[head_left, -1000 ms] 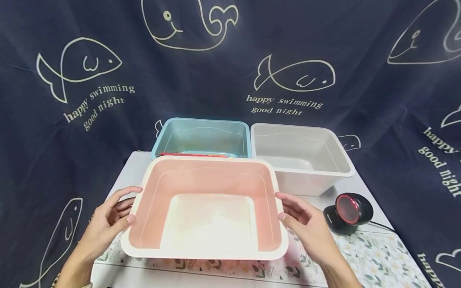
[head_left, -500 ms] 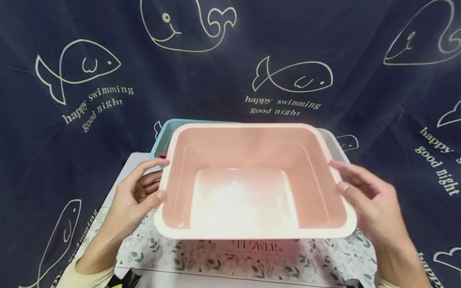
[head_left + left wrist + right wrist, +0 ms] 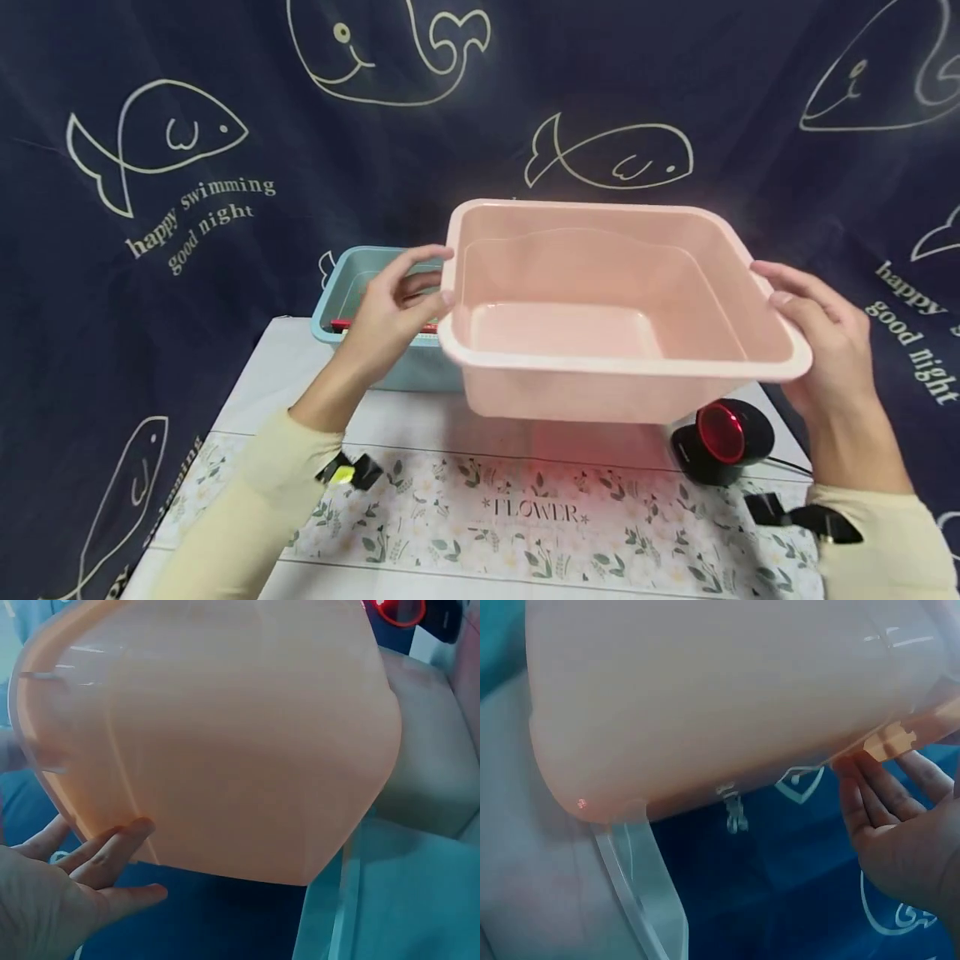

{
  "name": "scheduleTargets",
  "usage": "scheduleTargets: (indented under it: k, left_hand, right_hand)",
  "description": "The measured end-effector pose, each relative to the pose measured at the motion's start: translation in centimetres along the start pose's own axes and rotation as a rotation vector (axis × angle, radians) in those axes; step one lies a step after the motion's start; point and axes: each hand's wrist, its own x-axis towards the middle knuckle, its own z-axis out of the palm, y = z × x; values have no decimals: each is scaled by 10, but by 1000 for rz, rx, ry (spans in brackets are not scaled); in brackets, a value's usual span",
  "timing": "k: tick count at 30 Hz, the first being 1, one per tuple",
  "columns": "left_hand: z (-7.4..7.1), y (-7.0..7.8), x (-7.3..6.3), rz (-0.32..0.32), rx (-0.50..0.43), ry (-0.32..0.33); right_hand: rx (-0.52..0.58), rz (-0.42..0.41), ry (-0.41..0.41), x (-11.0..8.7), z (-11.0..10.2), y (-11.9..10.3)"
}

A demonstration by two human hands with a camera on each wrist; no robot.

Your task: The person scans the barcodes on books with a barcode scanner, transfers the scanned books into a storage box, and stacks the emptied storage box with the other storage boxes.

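A pale pink plastic bin is held up above the table by both hands, its inside facing my head and holding nothing. My left hand pinches the rim at its left end, thumb on the near side. At the other end my right hand grips the rim the same way. The left wrist view shows the bin's outer wall beside the left fingers. In the right wrist view the right fingers curl under the rim. The pink bin overlaps a grey-white bin, hidden in the head view.
A blue bin with a red item in it stands at the back left. A black device with a glowing red face and a cable sits at the right. A flower-print strip crosses the table; a dark fish-print curtain hangs behind.
Both hands have carried the pink bin up, back and to the right, from the front of the table to over the grey-white bin. The blue bin shows again on the left.
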Motion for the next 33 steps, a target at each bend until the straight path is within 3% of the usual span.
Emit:
scheduleTargets:
  k: [6, 16, 25, 33]
  left_hand:
    - [19, -11, 49, -19, -8, 15]
    - [46, -33, 106, -65, 36, 31]
    - [64, -45, 130, -84, 28, 69]
    - [76, -57, 135, -113, 53, 105]
  right_hand:
    - [43, 88, 9, 43, -20, 2]
    - [68, 149, 125, 89, -48, 16]
    - [160, 270, 116, 110, -69, 23]
    - [129, 331, 84, 119, -80, 30]
